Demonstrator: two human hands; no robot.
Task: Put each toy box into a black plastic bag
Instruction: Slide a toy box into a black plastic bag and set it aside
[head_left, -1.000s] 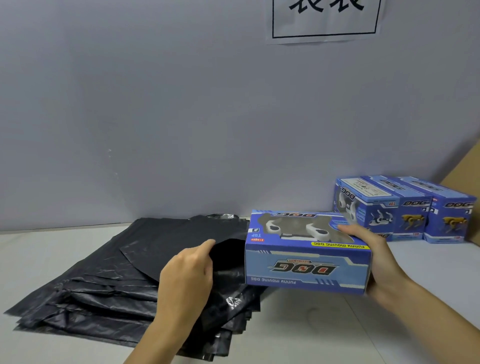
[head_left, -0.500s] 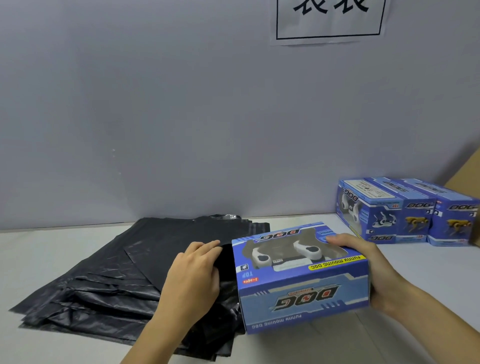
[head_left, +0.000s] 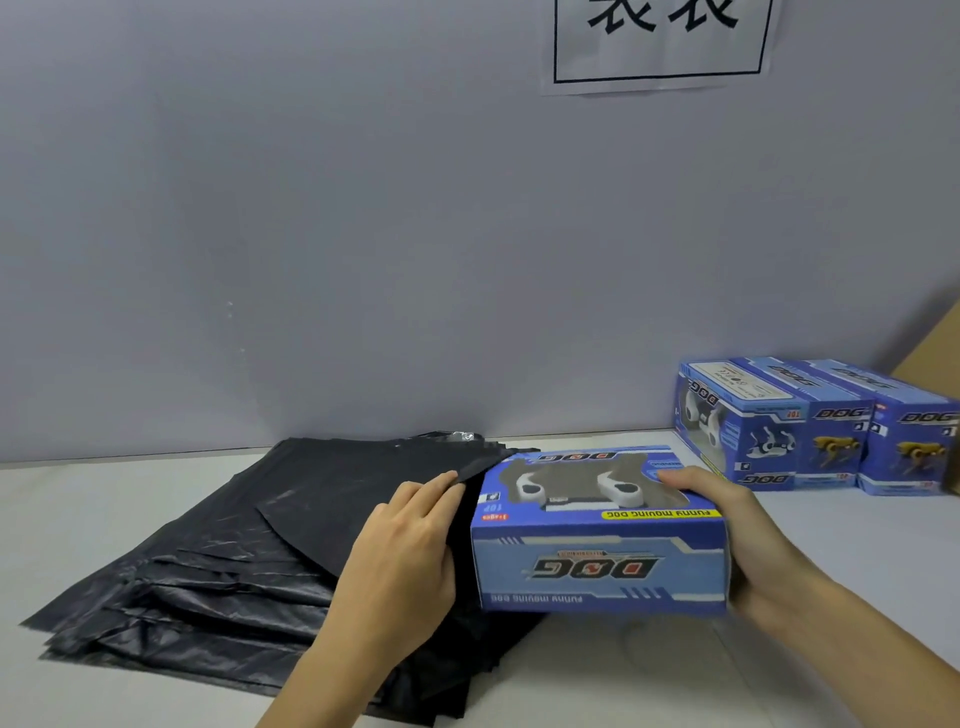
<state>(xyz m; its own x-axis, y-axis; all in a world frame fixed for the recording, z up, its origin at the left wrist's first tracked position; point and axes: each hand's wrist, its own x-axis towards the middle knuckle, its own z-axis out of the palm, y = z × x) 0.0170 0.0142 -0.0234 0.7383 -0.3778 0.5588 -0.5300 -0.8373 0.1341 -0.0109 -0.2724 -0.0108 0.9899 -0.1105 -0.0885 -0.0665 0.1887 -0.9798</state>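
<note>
A blue toy dog box (head_left: 597, 551) lies on its side, its left end at the mouth of the top black plastic bag (head_left: 353, 499). My right hand (head_left: 748, 540) grips the box's right end. My left hand (head_left: 410, 551) pinches the bag's upper edge and holds it lifted against the box's left end. The bag lies on a stack of several black bags (head_left: 182, 582) spread over the left of the white table (head_left: 831, 561).
Three more blue toy boxes (head_left: 815, 431) stand in a row at the back right against the grey wall. A brown cardboard piece (head_left: 935, 353) leans at the far right. A paper sign (head_left: 660, 41) hangs on the wall above.
My right hand has swung the box level and pushed its left end against the bag mouth. My left hand has lifted the bag's edge a little higher.
</note>
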